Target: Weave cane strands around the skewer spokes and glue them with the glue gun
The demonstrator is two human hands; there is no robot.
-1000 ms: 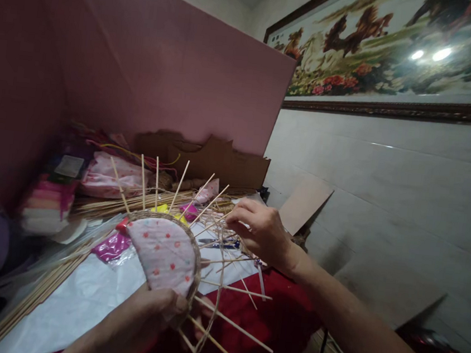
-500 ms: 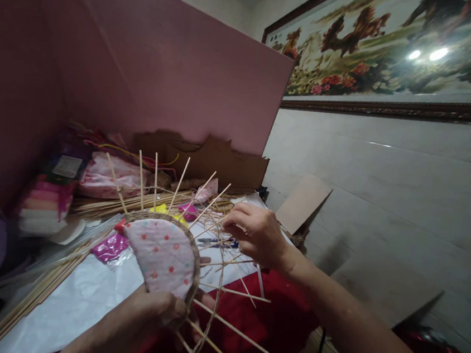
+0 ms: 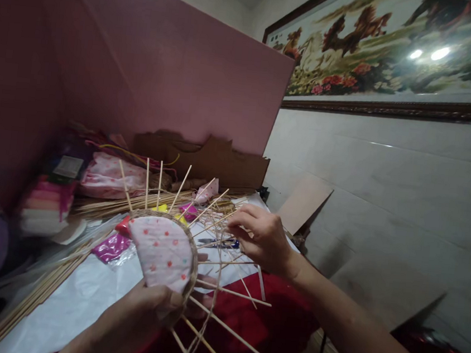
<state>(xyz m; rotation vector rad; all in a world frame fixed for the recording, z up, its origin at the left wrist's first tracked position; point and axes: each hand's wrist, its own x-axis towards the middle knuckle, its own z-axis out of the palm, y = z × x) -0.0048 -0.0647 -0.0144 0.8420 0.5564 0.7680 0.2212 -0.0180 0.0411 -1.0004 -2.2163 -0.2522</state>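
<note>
My left hand [image 3: 158, 306] grips the lower edge of a half-round basket base [image 3: 162, 253], thumb on its face and fingers behind. White cloth with small red and pink prints covers the base, and twine is woven along its curved rim. Several thin wooden sticks [image 3: 230, 329] fan outward from that rim. A strand of twine [image 3: 219, 276] crosses the lower right sticks and runs up to my right hand [image 3: 257, 235], whose fingers are pinched on it near the stick ends. Scissors [image 3: 220, 243] with dark blue handles lie behind the sticks.
Bundled sticks [image 3: 120, 206], a pink-purple packet [image 3: 111, 246] and white sheets [image 3: 74, 305] lie on the table. Folded printed cloth [image 3: 111, 176] sits at the back left, before torn cardboard [image 3: 204, 156]. Red cloth [image 3: 262, 325] hangs at the near right.
The basket base has turned slightly, its upper sticks shifting right and down. My right hand has moved a little to the right, still pinching the twine.
</note>
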